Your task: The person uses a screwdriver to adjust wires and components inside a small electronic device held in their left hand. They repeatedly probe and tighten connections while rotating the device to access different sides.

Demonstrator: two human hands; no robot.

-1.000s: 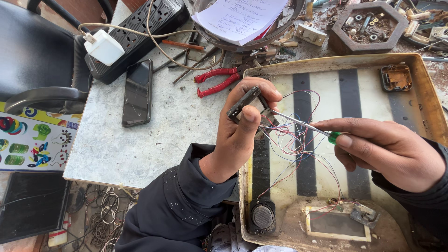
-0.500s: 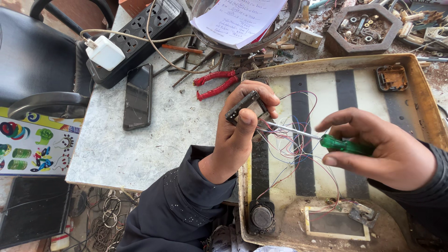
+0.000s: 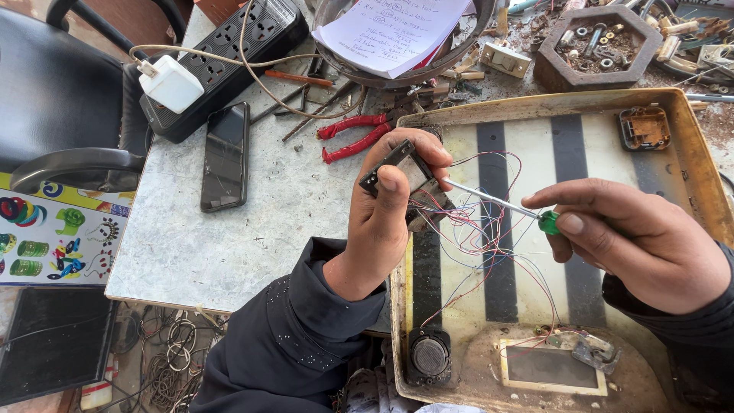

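fingers point(image 3: 397, 164) of the left hand point(image 3: 386, 222) are curled tight around a small dark component point(image 3: 405, 172), thumb pressed on its near face, holding it up above the left edge of the open yellowed casing point(image 3: 688, 145). a bundle of thin red, blue and white wires point(image 3: 489, 229) trails from the component down into the casing, toward a round black speaker point(image 3: 430, 356) at its lower edge. the right hand point(image 3: 638, 245) pinches a green-handled screwdriver point(image 3: 497, 203) between thumb and forefinger, the other fingers folded in; its metal shaft points left and the tip meets the component just beside the left fingertips. the casing has two black stripes running along its inner face and a small orange-brown fitting point(image 3: 644, 127) in its far right corner.

on the grey table point(image 3: 245, 245) to the left lie red-handled pliers point(image 3: 355, 136), a dark phone point(image 3: 225, 157) face up, and a black power strip point(image 3: 229, 57) with a white charger point(image 3: 170, 84) plugged in. a round bowl holding papers point(image 3: 394, 34) sits at the far edge, with a hexagonal tray of small parts point(image 3: 596, 42) to its right.
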